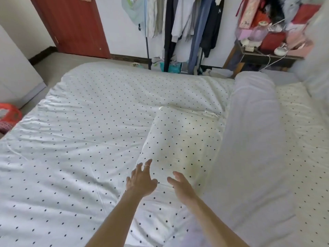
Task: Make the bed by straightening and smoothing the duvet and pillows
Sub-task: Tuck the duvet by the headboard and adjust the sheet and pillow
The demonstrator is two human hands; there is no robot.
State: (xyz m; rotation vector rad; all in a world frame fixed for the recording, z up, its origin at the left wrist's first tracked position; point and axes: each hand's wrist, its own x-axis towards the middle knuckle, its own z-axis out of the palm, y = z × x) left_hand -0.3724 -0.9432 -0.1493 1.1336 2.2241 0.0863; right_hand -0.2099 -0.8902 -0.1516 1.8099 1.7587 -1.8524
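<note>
A white duvet with small dark dots (85, 136) covers most of the bed, lightly wrinkled. A dotted pillow (183, 139) lies on it right of the middle, its long side running away from me. To its right stretches a long pale grey pillow or rolled blanket (252, 132). My left hand (141, 179) hovers with spread straight fingers at the dotted pillow's near left corner. My right hand (180, 184) is stretched out beside it at the pillow's near edge, fingers straight. Neither hand holds anything.
A clothes rack with hanging garments (181, 24) stands behind the bed. A cluttered dark table (267, 54) is at the back right, a red door (71, 24) at the back left, a red basket (8, 116) on the floor left.
</note>
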